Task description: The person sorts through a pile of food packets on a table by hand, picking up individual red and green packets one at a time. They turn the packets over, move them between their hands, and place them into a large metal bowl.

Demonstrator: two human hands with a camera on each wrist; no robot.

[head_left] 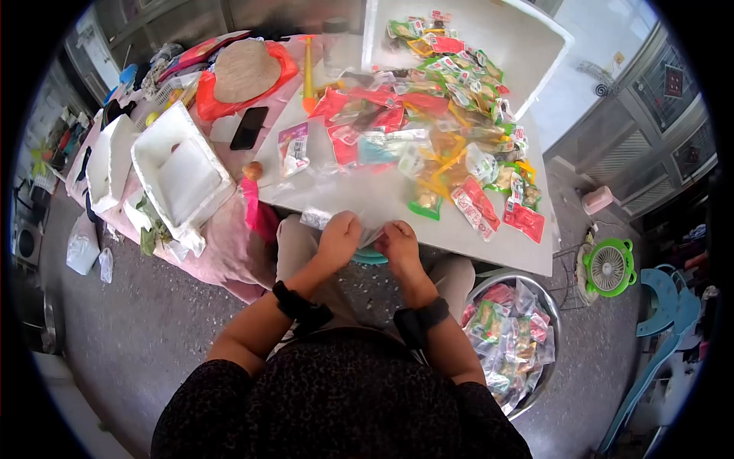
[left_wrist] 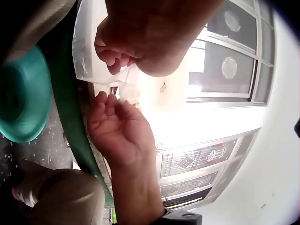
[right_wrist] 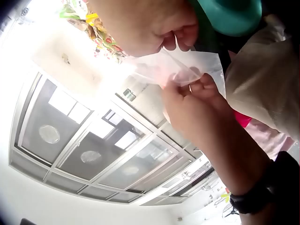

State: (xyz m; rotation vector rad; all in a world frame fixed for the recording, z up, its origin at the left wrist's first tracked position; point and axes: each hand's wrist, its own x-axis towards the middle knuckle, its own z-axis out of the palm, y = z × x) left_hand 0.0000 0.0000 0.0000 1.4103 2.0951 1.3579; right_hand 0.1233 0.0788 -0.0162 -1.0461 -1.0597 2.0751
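Over the near edge of the table, both hands pinch a clear plastic bag. My left hand holds one side of it with curled fingers. Opposite, my right hand has fingertips and thumb together at the bag's edge. In the left wrist view the bag's milky film hangs past the left hand, and the right hand faces it. Further up the table lies a heap of colourful snack packets, spilling from a white foam box.
A metal basin of bagged packets stands on the floor at the right. Below the hands is a teal basin. A phone, another foam box and a straw hat lie at the left. A green fan stands far right.
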